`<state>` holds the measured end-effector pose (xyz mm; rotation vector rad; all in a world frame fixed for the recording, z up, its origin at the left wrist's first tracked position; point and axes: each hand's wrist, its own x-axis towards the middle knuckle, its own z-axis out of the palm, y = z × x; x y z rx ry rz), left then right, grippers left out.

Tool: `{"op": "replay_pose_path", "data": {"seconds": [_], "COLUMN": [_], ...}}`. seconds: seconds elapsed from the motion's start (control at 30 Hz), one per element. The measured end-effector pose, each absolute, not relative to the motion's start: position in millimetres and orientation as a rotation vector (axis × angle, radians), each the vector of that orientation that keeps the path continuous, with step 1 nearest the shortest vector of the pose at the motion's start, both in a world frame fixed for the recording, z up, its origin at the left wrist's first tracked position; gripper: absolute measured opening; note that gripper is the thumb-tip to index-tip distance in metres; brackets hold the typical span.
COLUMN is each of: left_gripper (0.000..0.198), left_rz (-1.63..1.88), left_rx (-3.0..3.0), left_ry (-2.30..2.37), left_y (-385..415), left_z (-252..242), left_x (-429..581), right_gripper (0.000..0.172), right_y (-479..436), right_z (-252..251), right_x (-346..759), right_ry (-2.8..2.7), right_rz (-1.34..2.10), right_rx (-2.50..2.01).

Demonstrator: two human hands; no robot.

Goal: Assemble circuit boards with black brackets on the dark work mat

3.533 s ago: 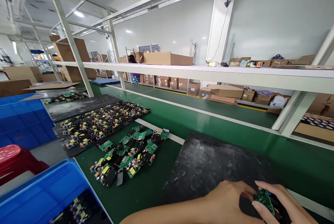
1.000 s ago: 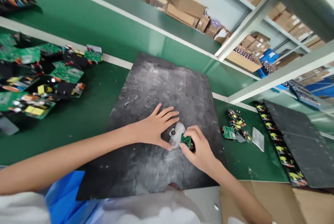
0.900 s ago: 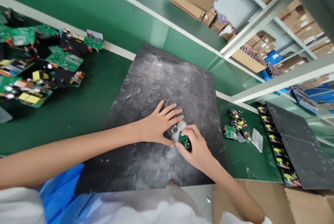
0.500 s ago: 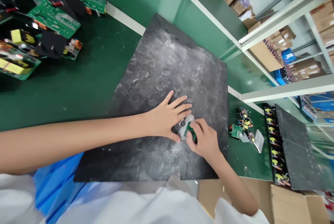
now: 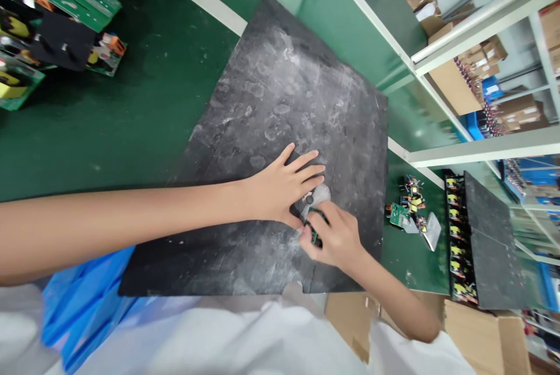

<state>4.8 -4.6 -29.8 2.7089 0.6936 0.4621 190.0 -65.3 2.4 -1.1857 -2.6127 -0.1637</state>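
My left hand (image 5: 282, 189) lies with fingers spread on a black mat (image 5: 280, 112). Its thumb and fingertips are beside a flat, light-grey piece (image 5: 322, 193) that has a small dark round part on it. My right hand (image 5: 336, 236) is closed, thumb and fingers pinching a small green circuit board (image 5: 315, 239) over the near end of that piece. Most of the board is hidden by the fingers. The right fingertips are close to the left thumb; I cannot tell whether they touch.
Larger circuit boards with components (image 5: 65, 19) are piled on the green bench at the far left. Right of the mat lie smaller boards (image 5: 399, 215), then a black tray (image 5: 455, 235) with yellow parts in a row. A cardboard box (image 5: 472, 328) stands at the lower right.
My right hand has moved slightly left with the green board, towards the left thumb, its fingers curling more tightly. My left hand stays spread. The view has shifted a little.
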Motion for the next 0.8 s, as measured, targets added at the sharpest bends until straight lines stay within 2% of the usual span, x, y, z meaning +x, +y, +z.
{"op": "replay_pose_path", "data": {"seconds": [0.13,0.27,0.4,0.57,0.7,0.8], "left_gripper": [0.091,0.091,0.093,0.095,0.095,0.094], "left_rz": [0.464,0.444,0.449,0.443,0.439,0.454], "left_rx": [2.71,2.711,2.695,2.684,2.681,2.678], "left_ry": [0.703,0.686,0.692,0.675,0.683,0.669], "left_y": [-4.6,-4.9,-4.7,-4.4,-4.5,-4.4], "left_z": [-28.9,-28.4,-28.7,-29.5,-30.2,-30.6], "left_x": [5.3,5.3,5.1,5.6,6.0,5.8], "right_gripper": [0.011,0.009,0.009,0.009,0.01,0.008], "right_y": [-63.6,-65.3,-62.9,-65.7,-66.4,-68.1], "right_z": [3.4,4.0,3.2,2.6,2.6,3.3], "right_x": [189.9,188.8,191.9,193.1,193.3,193.2], "right_ry": [-2.477,-2.623,-2.482,-2.614,-2.491,-2.665], "right_rz": [-0.157,-0.129,-0.158,-0.113,-0.138,-0.139], "right_rx": [-1.338,-1.172,-1.351,-1.178,-1.357,-1.2]}}
